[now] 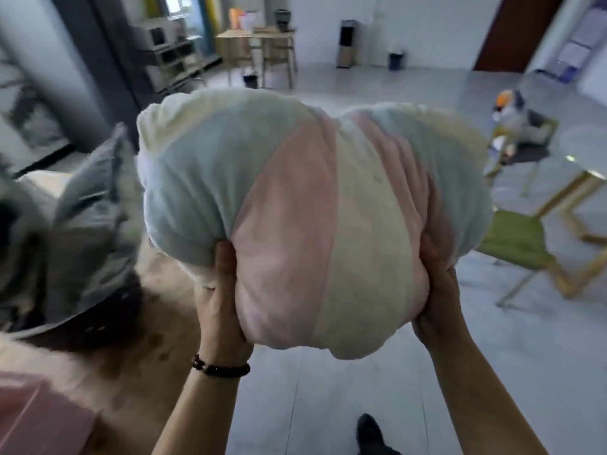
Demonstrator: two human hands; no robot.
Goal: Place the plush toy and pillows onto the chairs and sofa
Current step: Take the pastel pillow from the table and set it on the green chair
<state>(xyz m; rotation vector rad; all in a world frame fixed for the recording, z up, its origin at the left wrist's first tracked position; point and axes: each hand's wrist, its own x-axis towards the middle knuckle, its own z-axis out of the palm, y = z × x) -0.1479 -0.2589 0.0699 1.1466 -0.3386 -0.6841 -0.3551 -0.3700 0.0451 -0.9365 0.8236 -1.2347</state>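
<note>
We hold a soft, bulging plush pillow with broad pastel stripes of blue, pink and cream (312,208) in the air at centre view, above the grey tiled floor (328,389); its fleecy cover wrinkles where it is squeezed. The left hand (220,300), with a dark beaded bracelet (220,367) at its wrist, grips the pillow's lower left side; the right hand (437,290) grips the lower right, and the fingers (430,251) of both curl into the fabric. To the left, a crumpled grey cloth pillow (92,218) sits on a beige upholstered sofa (147,339), its right edge hidden behind the striped pillow. To the right stand a green-seated chair with pale legs (515,241) and a pale round gold-legged counter (581,152); farther back, a blurred orange-and-grey plush toy (512,110) lies on another chair (532,139).
</note>
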